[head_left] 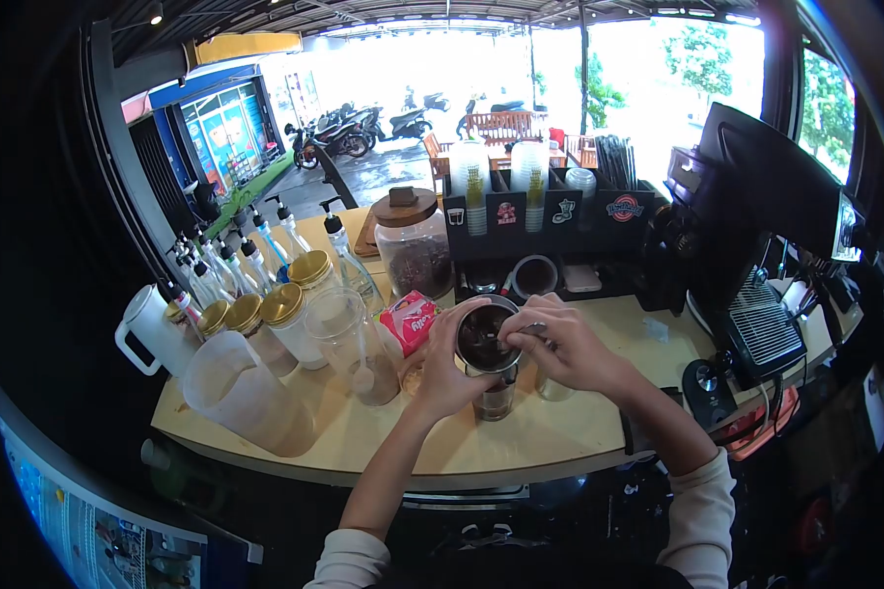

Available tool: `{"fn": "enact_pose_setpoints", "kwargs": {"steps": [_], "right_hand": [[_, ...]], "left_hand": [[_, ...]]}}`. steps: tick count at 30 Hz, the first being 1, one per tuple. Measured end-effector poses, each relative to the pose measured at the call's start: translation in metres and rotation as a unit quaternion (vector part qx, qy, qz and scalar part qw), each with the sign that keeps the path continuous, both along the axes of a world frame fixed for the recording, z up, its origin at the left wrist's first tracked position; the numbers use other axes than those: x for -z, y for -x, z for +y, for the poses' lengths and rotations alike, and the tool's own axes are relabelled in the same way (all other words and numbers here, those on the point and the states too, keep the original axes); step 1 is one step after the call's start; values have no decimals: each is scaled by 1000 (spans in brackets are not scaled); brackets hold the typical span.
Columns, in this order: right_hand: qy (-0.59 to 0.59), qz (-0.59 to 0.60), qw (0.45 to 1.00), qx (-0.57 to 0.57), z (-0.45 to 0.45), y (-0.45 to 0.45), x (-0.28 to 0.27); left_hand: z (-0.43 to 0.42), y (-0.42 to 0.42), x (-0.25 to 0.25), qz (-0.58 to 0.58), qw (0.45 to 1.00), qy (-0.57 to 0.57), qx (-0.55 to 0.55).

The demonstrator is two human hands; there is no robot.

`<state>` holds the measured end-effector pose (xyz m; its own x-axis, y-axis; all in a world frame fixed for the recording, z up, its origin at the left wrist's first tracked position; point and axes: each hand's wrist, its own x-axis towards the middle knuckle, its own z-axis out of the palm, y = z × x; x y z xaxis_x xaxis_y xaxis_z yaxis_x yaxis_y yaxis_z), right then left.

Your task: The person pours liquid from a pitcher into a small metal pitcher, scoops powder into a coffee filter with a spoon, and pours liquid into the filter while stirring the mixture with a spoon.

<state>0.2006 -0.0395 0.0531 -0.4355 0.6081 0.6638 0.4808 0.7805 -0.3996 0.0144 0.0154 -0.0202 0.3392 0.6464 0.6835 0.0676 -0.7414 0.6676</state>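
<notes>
My left hand (447, 368) is wrapped round the side of a metal cup (487, 334) with dark contents. The cup is tilted, its opening facing me, above a clear glass (495, 401) on the wooden counter (432, 447). With closed fingers my right hand (560, 339) grips a thin metal utensil, probably a spoon (530, 330), at the cup's right rim. Its lower end is hidden in the cup. Just left of my left hand lies a pink packet (409, 322). Another small glass (554, 381) is partly hidden under my right hand.
Pump bottles (349, 257), gold-lidded jars (283, 306), a white pitcher (153, 334) and clear plastic containers (236, 378) crowd the left. Behind are a wooden-lidded jar (409, 240) and black cup holder (550, 236). A black machine (756, 314) stands right.
</notes>
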Motion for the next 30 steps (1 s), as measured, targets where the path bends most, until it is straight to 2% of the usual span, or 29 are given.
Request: {"fn": "enact_pose_setpoints", "kwargs": {"steps": [8,16,18,19,21,24,26,28,29,30], "right_hand": [[3,29,999,23,-2,2,1],[1,64,997,46,-1,1,5],[142,164,976,13,-7,4,10],[141,164,976,13,-6,4,13],[181,308,934,7,2,3,24],[212,349,913,11,1,-3,13],[192,346,918,7,-4,-3,9],[63,189,978,68,-10,-5,8],[63,189,978,68,-10,-6,9],[-23,106,991,73,-11,-7,9]], "left_hand": [[-3,-2,5,29,996,-38,-79],[-9,-4,0,11,997,-21,-68],[-7,-4,1,11,997,-19,-68],[-6,-4,3,7,998,-11,-64],[-5,-4,6,3,998,-1,-61],[-4,-4,8,0,998,6,-60],[-3,-3,9,7,998,19,-53],[-3,-4,8,4,999,24,-44],[-3,-5,7,0,999,29,-36],[-2,-5,7,-1,999,30,-36]]}}
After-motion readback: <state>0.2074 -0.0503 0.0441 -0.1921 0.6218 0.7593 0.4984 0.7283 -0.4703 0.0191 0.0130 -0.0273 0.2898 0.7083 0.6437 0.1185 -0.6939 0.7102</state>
